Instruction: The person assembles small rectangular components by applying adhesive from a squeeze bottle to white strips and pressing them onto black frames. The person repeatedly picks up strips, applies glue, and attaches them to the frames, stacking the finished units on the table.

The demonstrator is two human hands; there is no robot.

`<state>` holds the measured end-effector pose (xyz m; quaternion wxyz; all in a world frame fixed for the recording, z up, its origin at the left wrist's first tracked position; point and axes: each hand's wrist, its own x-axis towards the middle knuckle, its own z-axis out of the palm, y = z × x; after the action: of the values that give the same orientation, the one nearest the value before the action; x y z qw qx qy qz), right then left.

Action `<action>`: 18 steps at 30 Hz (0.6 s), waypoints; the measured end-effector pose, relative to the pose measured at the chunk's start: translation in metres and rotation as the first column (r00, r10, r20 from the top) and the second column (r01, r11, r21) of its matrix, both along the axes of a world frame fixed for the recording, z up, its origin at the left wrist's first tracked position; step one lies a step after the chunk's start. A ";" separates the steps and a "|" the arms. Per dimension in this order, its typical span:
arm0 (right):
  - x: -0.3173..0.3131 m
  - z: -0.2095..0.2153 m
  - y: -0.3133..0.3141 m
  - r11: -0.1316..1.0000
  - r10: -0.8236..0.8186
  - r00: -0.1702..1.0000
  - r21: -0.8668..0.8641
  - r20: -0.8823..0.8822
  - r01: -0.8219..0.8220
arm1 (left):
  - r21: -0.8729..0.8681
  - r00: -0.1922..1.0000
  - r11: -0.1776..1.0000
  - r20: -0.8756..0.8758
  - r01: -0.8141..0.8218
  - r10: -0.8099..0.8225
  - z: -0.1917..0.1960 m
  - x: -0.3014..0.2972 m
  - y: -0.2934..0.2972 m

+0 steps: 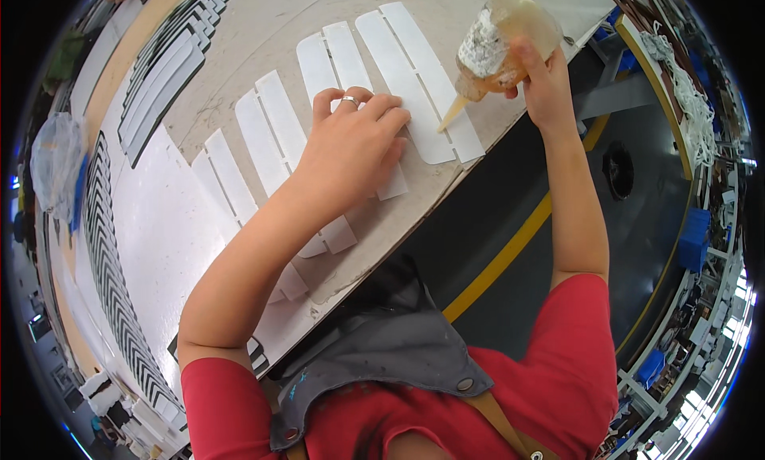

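Red sleeves [574, 340] and a dark grey apron [374, 348] fill the view nearest the camera, around six o'clock. Squeezed in the right hand [538, 81], with the thumb along its side, is a cloudy amber squeeze bottle [522, 21], lying at the hand's ten-to-eleven o'clock and crusted white on one face. Its tapered nozzle [454, 113] points toward eight o'clock, the tip by the narrow gap in the rightmost pair of white strips [405, 85]; contact cannot be told. From the left hand [355, 141], that tip sits at three o'clock. This hand, ringed on one finger, rests with bent fingers over the second pair [344, 53]; whether it pinches anything cannot be told. More paired strips [259, 129] lie toward its nine and eight o'clock on the table [263, 41]. Farther out, dark-edged strips [163, 85] overlap near ten, a clear plastic bag [56, 165] hangs at nine, and a yellow floor line [502, 265] runs between four and five.
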<state>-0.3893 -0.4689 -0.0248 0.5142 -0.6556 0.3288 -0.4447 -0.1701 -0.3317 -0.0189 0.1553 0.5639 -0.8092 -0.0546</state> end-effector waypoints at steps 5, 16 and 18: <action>-0.012 -0.003 0.018 0.993 -0.021 0.990 0.118 0.142 0.004 | -0.011 1.000 1.000 0.002 0.010 -0.010 0.000 -0.001 0.000; 0.072 0.017 -0.070 0.965 -0.078 0.980 -0.234 0.182 0.120 | 0.002 1.000 1.000 -0.004 0.007 -0.007 0.000 0.000 -0.001; 0.081 0.011 -0.085 0.961 -0.070 0.982 -0.252 0.174 0.113 | 0.005 1.000 1.000 -0.015 0.008 -0.008 -0.002 0.000 -0.002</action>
<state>-0.3080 -0.5536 -0.0143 0.4275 -0.6629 0.2542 -0.5596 -0.1704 -0.3333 -0.0207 0.1597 0.5608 -0.8100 -0.0614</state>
